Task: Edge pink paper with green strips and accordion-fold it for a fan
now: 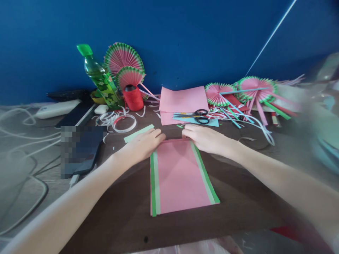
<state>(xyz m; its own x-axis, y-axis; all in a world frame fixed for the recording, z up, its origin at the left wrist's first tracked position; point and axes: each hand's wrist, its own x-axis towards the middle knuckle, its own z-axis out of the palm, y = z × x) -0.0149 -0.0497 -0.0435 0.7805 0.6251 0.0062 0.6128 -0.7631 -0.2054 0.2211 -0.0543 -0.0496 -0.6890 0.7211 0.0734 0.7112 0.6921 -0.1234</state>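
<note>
A pink paper sheet (pixel 178 176) with green strips along both long edges lies flat on the dark brown table (pixel 127 215) in front of me. My left hand (pixel 144 143) pinches its far left corner, fingers pressed together on the edge. My right hand (pixel 203 137) grips the far right corner the same way. Both hands rest at the sheet's far edge, which looks folded over.
Black-handled scissors (pixel 197 115) lie on pink and blue papers (pixel 182 100) behind the hands. Finished pink-green paper fans (pixel 123 60) (pixel 255 88), a green bottle (pixel 102 77), red thread spool (pixel 133 97), tape rolls (pixel 124 123), a phone (pixel 84 150) and white cables (pixel 23 141) surround them.
</note>
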